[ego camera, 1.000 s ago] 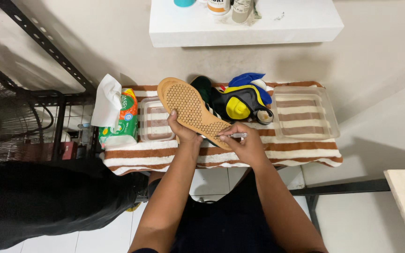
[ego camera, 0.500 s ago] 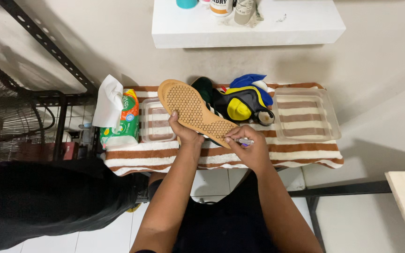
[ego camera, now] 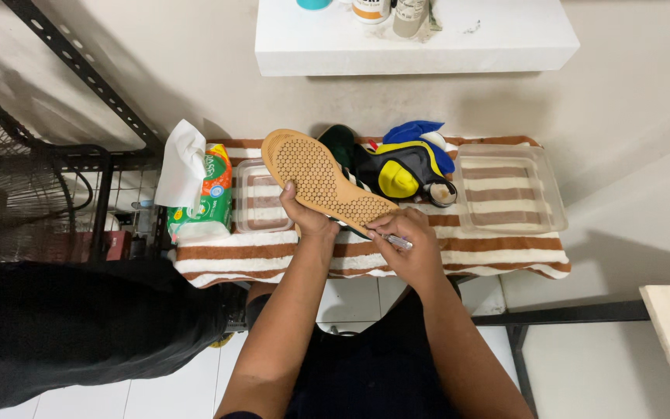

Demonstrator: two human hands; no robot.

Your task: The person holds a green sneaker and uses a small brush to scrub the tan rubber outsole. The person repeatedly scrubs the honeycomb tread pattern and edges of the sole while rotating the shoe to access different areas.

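**Shoe held sole-up over a striped towel, a thin tool at its heel**

A brown-and-white striped towel point(ego camera: 273, 252) covers a narrow work surface. Its near edge hangs over white floor tiles, where the person's forearms enter; its far edge meets a pale wall below a white shelf point(ego camera: 416, 46). To the left, just beside the towel's edge, stand a green tissue pack point(ego camera: 209, 194) with a white sheet pulled up and a black wire rack point(ego camera: 79, 171). A small clear tray point(ego camera: 256, 198) lies between the pack and the hands. A larger clear tray point(ego camera: 509, 190) occupies the right end of the towel, and a heap of blue, yellow and black items point(ego camera: 405, 167) lies far of the hands. Open towel remains only along the near stripes.

The shoe point(ego camera: 321, 180) is raised above the middle of the towel, sole upward. The sole is tan rubber with a fine pattern of small hexagonal cells and a smooth raised rim; a dark upper with white stripes shows beneath its right edge. Its long axis runs diagonally, the toe pointing far-left and the heel near-right.

The left hand point(ego camera: 308, 219) grips the shoe from below, thumb pressed on the sole's near edge. The right hand point(ego camera: 411, 242) is clenched round a thin silvery tool point(ego camera: 397, 241) just beside the heel; whether the tip touches cannot be told.
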